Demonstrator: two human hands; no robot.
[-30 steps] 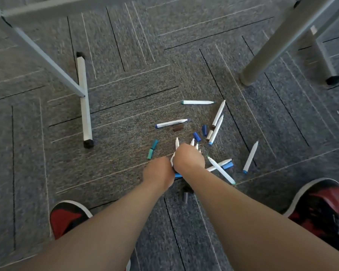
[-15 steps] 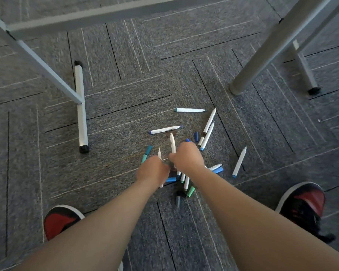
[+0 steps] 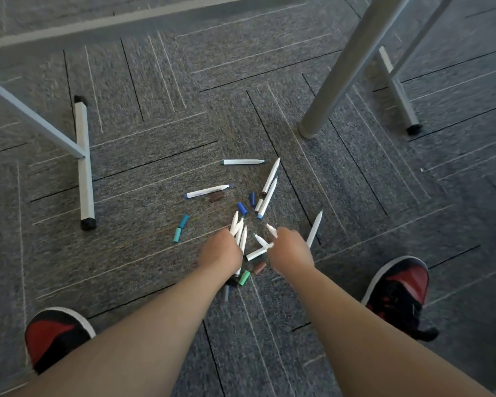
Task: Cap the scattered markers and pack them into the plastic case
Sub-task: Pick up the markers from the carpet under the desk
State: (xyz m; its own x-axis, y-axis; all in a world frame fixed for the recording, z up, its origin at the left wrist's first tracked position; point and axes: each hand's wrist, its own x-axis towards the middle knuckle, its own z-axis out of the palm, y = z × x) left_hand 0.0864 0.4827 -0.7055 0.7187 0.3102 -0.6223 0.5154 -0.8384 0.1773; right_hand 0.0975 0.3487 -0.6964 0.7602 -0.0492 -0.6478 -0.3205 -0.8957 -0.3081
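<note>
Head view, left hand (image 3: 221, 250): fisted round a bundle of white uncapped markers (image 3: 239, 229), arm outstretched.
Right hand (image 3: 290, 247): closed on one white marker (image 3: 271, 229).

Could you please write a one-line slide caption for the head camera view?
Left hand grips a bundle of markers while right hand picks another from the carpet.

Markers (image 3: 242, 161) and caps (image 3: 241, 208) lie scattered on carpet (image 3: 143, 173) between two shoes (image 3: 398, 287).

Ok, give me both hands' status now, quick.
Left hand: closed on a bundle of white markers.
Right hand: closed on a white marker.
</note>
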